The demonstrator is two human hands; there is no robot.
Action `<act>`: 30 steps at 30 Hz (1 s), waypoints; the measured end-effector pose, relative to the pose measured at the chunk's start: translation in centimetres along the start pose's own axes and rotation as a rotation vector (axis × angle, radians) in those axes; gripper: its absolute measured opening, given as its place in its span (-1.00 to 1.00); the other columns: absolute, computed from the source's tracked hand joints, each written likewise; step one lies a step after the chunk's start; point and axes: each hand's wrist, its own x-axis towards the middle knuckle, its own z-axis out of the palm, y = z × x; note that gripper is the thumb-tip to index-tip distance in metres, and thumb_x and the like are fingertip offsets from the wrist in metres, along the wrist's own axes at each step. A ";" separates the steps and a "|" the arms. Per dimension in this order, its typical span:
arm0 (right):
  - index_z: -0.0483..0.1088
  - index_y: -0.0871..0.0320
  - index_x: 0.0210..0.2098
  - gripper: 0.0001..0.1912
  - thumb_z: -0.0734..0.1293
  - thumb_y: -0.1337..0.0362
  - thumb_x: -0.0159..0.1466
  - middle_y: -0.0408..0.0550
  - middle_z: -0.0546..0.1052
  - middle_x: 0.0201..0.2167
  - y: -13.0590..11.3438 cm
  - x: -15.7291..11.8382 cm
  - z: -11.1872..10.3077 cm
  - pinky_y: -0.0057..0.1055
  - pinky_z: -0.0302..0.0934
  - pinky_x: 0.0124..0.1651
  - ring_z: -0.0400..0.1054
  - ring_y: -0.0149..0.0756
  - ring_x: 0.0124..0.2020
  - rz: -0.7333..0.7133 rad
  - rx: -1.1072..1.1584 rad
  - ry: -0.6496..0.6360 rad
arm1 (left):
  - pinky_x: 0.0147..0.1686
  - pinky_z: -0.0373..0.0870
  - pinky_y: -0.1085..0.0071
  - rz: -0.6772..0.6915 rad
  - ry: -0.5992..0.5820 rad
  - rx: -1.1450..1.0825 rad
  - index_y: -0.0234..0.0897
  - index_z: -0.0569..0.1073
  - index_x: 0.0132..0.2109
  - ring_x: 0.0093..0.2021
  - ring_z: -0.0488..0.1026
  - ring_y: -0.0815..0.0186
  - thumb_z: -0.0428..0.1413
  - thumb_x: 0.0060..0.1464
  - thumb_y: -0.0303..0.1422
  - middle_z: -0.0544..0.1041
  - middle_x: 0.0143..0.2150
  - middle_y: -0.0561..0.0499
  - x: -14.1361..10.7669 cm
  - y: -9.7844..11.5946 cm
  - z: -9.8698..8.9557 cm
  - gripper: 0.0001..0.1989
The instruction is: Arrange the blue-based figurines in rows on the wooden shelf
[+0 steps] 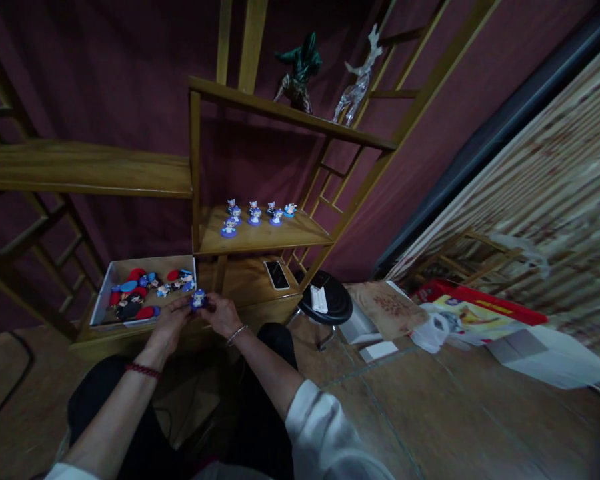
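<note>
Fig (199,299) in hands (223,316); wd shelf (287,235), maroon wall (260,150) bhd.

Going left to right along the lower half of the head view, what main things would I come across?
Open box of figurines, held purple figurine, right hand, smartphone, round black stool, white plastic bag, large white box.

What appears to be a home: a wooden display shelf (80,167) holding a green figure (303,67) and a glassy statuette (356,90) stands against a maroon wall (105,80), beside a round black stool (338,299) on a tiled floor (410,407).
</note>
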 end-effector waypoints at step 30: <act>0.32 0.12 -0.16 -0.69 0.35 0.33 0.07 -0.09 0.46 -0.22 -0.4 -2.8 -7.1 -0.45 0.31 -0.17 0.41 -0.35 -0.26 -0.090 0.000 0.048 | -0.29 0.38 0.41 0.001 -0.208 0.122 -0.35 0.44 -0.36 -0.33 0.43 0.31 0.25 -0.44 -0.38 0.50 -0.37 0.00 -2.4 1.0 4.8 -0.65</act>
